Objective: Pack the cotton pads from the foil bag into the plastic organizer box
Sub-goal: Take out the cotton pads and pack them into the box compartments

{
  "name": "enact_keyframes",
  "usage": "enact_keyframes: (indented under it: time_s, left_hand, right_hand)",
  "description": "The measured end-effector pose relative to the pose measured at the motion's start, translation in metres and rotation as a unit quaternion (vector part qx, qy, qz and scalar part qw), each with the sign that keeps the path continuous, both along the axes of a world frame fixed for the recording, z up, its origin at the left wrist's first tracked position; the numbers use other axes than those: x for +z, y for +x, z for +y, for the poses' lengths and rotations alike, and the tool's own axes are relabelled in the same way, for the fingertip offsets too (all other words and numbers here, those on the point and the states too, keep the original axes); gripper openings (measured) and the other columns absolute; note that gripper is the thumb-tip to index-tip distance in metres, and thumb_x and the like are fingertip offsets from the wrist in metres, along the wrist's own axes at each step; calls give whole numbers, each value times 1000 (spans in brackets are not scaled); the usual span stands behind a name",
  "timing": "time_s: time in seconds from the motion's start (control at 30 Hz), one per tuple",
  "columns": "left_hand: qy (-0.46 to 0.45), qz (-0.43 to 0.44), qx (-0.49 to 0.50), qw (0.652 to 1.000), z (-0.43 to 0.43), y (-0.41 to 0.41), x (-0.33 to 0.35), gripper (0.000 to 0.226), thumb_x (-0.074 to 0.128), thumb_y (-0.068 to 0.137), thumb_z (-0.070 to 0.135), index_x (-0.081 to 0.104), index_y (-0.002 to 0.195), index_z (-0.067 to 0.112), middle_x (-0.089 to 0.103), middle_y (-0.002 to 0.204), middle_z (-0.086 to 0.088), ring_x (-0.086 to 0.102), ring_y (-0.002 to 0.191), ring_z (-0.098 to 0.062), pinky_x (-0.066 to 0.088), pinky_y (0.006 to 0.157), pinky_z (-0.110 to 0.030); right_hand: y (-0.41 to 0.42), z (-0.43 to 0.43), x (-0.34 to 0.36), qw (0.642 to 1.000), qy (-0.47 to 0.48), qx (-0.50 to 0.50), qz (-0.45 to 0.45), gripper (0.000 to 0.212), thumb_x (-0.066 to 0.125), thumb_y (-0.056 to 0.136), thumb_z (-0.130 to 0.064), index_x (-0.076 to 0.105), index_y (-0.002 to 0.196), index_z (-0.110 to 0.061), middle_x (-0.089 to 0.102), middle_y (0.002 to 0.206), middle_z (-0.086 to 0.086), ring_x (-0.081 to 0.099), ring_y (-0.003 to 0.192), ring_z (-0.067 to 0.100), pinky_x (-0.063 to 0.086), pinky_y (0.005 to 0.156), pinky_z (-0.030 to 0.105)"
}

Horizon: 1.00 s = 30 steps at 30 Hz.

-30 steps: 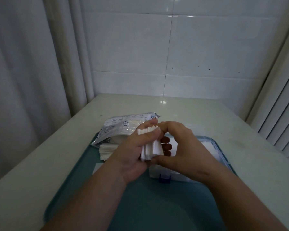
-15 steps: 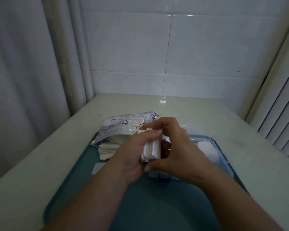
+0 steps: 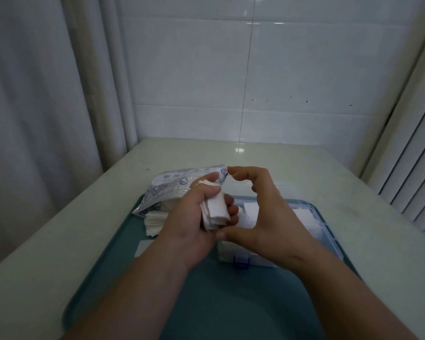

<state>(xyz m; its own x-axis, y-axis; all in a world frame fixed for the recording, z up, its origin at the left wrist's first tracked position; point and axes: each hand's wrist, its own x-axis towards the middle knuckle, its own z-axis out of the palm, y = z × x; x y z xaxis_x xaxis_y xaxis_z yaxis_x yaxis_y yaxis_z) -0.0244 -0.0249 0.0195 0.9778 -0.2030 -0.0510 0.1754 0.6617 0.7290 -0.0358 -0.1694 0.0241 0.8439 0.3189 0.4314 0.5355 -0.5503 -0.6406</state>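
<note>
A: Teal tray (image 3: 206, 303) is sitting nearest. Above it, the left hand (image 3: 192, 222) is gripping a stack of cotton pads (image 3: 215, 212).
B: Right hand (image 3: 268, 217) is arching beside it, fingers curved, clasping nothing. Organizer box (image 3: 317, 231) is lying beneath; foil bag (image 3: 182, 190) is resting behind.

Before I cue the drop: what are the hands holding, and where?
Left hand grips the cotton pad stack around its middle; right hand arches beside it, gripping nothing.
</note>
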Motion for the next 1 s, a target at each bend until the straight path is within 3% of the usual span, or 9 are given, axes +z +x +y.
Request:
enact_keyframes:
  time_s: [0.1, 0.17, 0.23, 0.33, 0.5, 0.57, 0.7, 0.87, 1.0]
  left_hand:
    - [10, 13, 44, 999, 0, 3, -1, 20, 60, 87, 23, 65, 105, 15, 55, 77, -11, 58, 59, -20, 50, 54, -31]
    - [-3, 24, 28, 999, 0, 3, -1, 50, 67, 79, 47, 63, 114, 12, 62, 82, -11, 65, 66, -21, 54, 56, -34]
    - [-29, 18, -26, 999, 0, 1, 1, 77, 57, 80, 65, 57, 128, 6, 69, 107, -18, 71, 94, -31, 56, 77, -43]
    - [-21, -14, -53, 998, 0, -2, 2, 85, 34, 89, 72, 52, 134, 2, 61, 129, -23, 62, 117, -35, 49, 97, -49]
    - [-28, -44, -13, 999, -2, 0, -1, 70, 44, 95, 50, 40, 141, -2, 46, 140, -31, 46, 132, -42, 32, 114, -55]
    - [-50, -53, -2, 997, -1, 1, -3, 62, 51, 89, 29, 40, 141, -2, 50, 135, -30, 50, 125, -40, 35, 111, -52]
    - [-17, -65, 15, 998, 0, 5, -5, 44, 35, 89, -5, 57, 125, 4, 58, 129, -22, 57, 116, -37, 43, 104, -50]
    - [61, -90, 48, 993, 0, 6, -6, 37, 48, 93, -6, 60, 123, 11, 68, 120, -16, 66, 109, -30, 58, 86, -38]
    - [89, -97, 67, 989, 0, 6, -8, 35, 55, 92, -4, 60, 124, 9, 69, 117, -16, 68, 106, -28, 59, 81, -34]
  right_hand:
    - [0, -1, -1, 1000, 6, 3, -1, 74, 81, 67, -42, 33, 123, -50, 40, 132, -24, 37, 124, -1, 32, 94, 12]
    - [-1, 0, 0, 1000, 1, -3, -15, 62, 74, 70, -52, 37, 120, -51, 43, 128, -26, 39, 122, -3, 33, 93, 12]
    - [-1, 1, 1, 1000, 3, -13, -5, 58, 70, 69, -59, 40, 118, -51, 44, 121, -31, 40, 116, -10, 34, 89, 10]
    - [-1, 3, 2, 1000, -9, -24, 9, 67, 71, 64, -63, 40, 122, -49, 47, 112, -31, 44, 105, -12, 38, 81, 11]
    - [2, 4, 3, 997, 11, -72, -12, 51, 74, 77, -40, 38, 110, -50, 56, 91, -24, 52, 83, -6, 44, 65, 14]
    - [4, 1, 4, 996, 46, -80, -5, 46, 75, 77, -33, 39, 102, -48, 59, 88, -19, 55, 77, -2, 49, 62, 17]
    - [5, -1, 5, 989, 115, -92, 6, 40, 75, 78, -23, 46, 99, -40, 61, 87, -12, 59, 72, 2, 55, 61, 20]
    - [12, -6, 5, 979, 150, -139, 2, 14, 71, 82, -24, 60, 88, -29, 63, 79, -9, 55, 60, 1, 45, 51, 9]
    - [12, -8, 6, 970, 193, -150, -1, 8, 71, 83, -24, 65, 80, -27, 65, 73, -9, 58, 62, 5, 50, 53, 14]
